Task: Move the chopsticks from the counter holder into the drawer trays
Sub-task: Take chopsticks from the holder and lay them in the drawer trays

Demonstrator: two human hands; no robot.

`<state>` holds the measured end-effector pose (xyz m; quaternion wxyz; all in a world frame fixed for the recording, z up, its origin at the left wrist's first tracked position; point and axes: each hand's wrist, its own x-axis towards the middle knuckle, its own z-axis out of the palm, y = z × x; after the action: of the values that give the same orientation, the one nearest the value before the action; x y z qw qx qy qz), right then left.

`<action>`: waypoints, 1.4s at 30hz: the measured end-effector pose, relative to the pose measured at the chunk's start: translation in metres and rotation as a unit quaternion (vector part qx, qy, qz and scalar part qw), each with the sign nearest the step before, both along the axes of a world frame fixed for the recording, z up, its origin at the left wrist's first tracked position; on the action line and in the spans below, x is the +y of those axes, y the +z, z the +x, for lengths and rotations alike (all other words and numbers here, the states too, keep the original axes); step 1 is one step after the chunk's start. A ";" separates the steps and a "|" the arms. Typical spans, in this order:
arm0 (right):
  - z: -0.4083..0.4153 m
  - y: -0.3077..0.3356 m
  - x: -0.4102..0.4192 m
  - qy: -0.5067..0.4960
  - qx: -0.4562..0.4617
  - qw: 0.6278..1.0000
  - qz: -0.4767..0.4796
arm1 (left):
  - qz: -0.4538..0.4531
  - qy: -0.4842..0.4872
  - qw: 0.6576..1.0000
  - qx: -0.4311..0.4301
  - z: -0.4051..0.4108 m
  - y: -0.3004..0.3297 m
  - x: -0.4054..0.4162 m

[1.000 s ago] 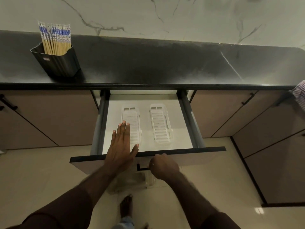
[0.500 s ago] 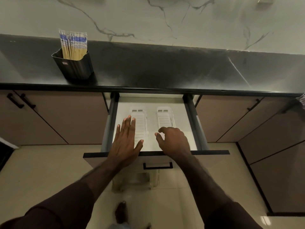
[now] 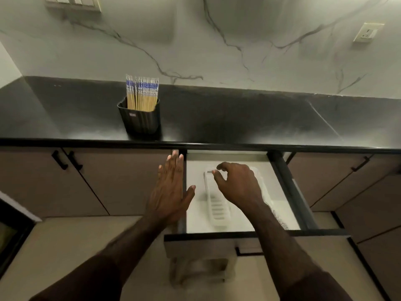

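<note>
Several wooden chopsticks with blue-patterned tops stand upright in a black holder on the dark counter. Below the counter a white-lined drawer is pulled out. A clear slotted tray lies in it; a second tray is mostly hidden under my right arm. My left hand is flat with fingers straight, over the drawer's left edge, holding nothing. My right hand hovers over the trays with fingers curled and apart, empty.
Closed cabinet doors with black handles flank the drawer on both sides. The marble wall carries switch plates and a socket. A dark appliance edge sits at the lower left, above the tiled floor.
My left hand has slid left from over the left tray to the drawer's left edge. My right hand has reached deeper into the drawer over the trays. The view has tilted up and shifted left.
</note>
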<state>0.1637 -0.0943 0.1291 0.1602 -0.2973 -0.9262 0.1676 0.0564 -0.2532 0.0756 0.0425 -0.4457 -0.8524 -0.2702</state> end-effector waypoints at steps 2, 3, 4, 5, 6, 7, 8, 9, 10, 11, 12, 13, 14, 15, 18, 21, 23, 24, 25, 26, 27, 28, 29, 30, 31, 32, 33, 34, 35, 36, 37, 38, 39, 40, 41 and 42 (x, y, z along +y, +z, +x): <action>-0.032 0.011 -0.021 -0.008 0.016 1.000 0.002 | 0.018 -0.006 1.000 0.002 -0.034 0.016 -0.026; -0.046 0.017 -0.030 -0.011 0.025 1.000 0.001 | 0.021 -0.007 1.000 0.005 -0.049 0.023 -0.037; -0.063 0.023 -0.040 -0.011 0.035 0.999 0.000 | 0.022 -0.006 1.000 0.008 -0.068 0.032 -0.050; -0.078 0.028 -0.049 -0.011 0.045 0.999 -0.002 | 0.024 -0.006 1.000 0.012 -0.086 0.039 -0.062; -0.093 0.033 -0.057 -0.010 0.053 0.999 -0.002 | 0.026 -0.006 0.999 0.017 -0.103 0.047 -0.072; -0.108 0.039 -0.065 -0.007 0.062 0.998 0.001 | 0.028 -0.006 0.999 0.022 -0.120 0.054 -0.080; -0.120 0.043 -0.071 -0.005 0.069 0.998 0.005 | 0.028 -0.008 0.999 0.027 -0.134 0.059 -0.086; -0.133 0.046 -0.075 -0.003 0.076 0.997 0.006 | 0.030 -0.009 0.999 0.033 -0.149 0.065 -0.091; -0.145 0.049 -0.078 -0.001 0.082 0.997 0.004 | 0.034 -0.010 0.999 0.037 -0.162 0.071 -0.094; -0.158 0.051 -0.080 0.003 0.085 0.996 0.001 | 0.040 -0.010 0.998 0.039 -0.176 0.077 -0.095; -0.170 0.053 -0.082 0.009 0.087 0.996 0.000 | 0.047 -0.011 0.998 0.042 -0.189 0.083 -0.095; -0.180 0.054 -0.082 0.013 0.088 0.996 0.000 | 0.054 -0.011 0.997 0.045 -0.199 0.088 -0.093; -0.193 0.055 -0.080 0.017 0.092 0.996 0.001 | 0.060 -0.013 0.997 0.049 -0.212 0.093 -0.091; -0.206 0.056 -0.078 0.019 0.098 0.995 0.004 | 0.064 -0.015 0.997 0.051 -0.223 0.097 -0.088; -0.247 0.057 -0.067 0.017 0.119 0.993 0.013 | 0.062 -0.018 0.996 0.065 -0.259 0.100 -0.076; -0.293 0.058 -0.056 0.023 0.140 0.990 0.008 | 0.052 -0.017 0.996 0.068 -0.298 0.097 -0.057; -0.322 0.057 -0.049 0.033 0.147 0.989 -0.005 | 0.045 -0.015 0.997 0.065 -0.322 0.094 -0.043; -0.336 0.056 -0.045 0.036 0.146 0.988 -0.016 | 0.040 -0.016 0.997 0.059 -0.333 0.092 -0.035; -0.351 0.054 -0.039 0.035 0.144 0.989 -0.027 | 0.036 -0.017 0.998 0.050 -0.346 0.089 -0.024; -0.362 0.052 -0.035 0.038 0.142 0.988 -0.035 | 0.031 -0.016 0.998 0.044 -0.356 0.086 -0.017; -0.372 0.049 -0.033 0.044 0.142 0.988 -0.041 | 0.028 -0.015 0.999 0.041 -0.364 0.084 -0.012; -0.384 0.047 -0.028 0.048 0.139 0.988 -0.047 | 0.027 -0.012 0.999 0.035 -0.375 0.082 -0.004; -0.396 0.044 -0.023 0.049 0.137 0.988 -0.052 | 0.029 -0.008 0.999 0.027 -0.387 0.080 0.005; -0.408 0.041 -0.017 0.048 0.136 0.988 -0.057 | 0.032 -0.001 0.999 0.019 -0.398 0.078 0.014; -0.419 0.038 -0.013 0.047 0.133 0.988 -0.062 | 0.036 0.008 0.999 0.007 -0.408 0.075 0.022; -0.429 0.035 -0.010 0.047 0.128 0.988 -0.069 | 0.039 0.019 0.999 -0.008 -0.419 0.073 0.029; -0.438 0.033 -0.008 0.048 0.121 0.989 -0.073 | 0.040 0.031 0.998 -0.026 -0.428 0.072 0.035; -0.448 0.029 -0.005 0.049 0.113 0.989 -0.077 | 0.042 0.043 0.997 -0.049 -0.438 0.070 0.041; -0.457 0.026 -0.003 0.050 0.105 0.990 -0.080 | 0.043 0.060 0.994 -0.076 -0.449 0.068 0.047; -0.466 0.023 -0.002 0.051 0.098 0.990 -0.083 | 0.041 0.083 0.990 -0.104 -0.459 0.066 0.052; -0.474 0.021 0.000 0.052 0.093 0.990 -0.088 | 0.039 0.106 0.985 -0.133 -0.470 0.064 0.056; -0.481 0.018 0.000 0.051 0.088 0.990 -0.095 | 0.040 0.123 0.978 -0.162 -0.479 0.063 0.059; -0.488 0.017 0.000 0.049 0.084 0.990 -0.099 | 0.049 0.132 0.970 -0.197 -0.488 0.062 0.062; -0.494 0.015 0.000 0.046 0.077 0.991 -0.098 | 0.064 0.138 0.960 -0.235 -0.494 0.062 0.065; -0.499 0.014 -0.001 0.043 0.070 0.992 -0.093 | 0.080 0.139 0.947 -0.277 -0.500 0.061 0.067; -0.503 0.012 -0.001 0.038 0.065 0.993 -0.092 | 0.091 0.133 0.936 -0.314 -0.505 0.059 0.068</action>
<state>-0.3394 -0.0951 0.1412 0.1856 -0.2634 -0.9053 0.2767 -0.4491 -0.1852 0.1351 -0.1517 -0.2152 -0.8456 -0.4644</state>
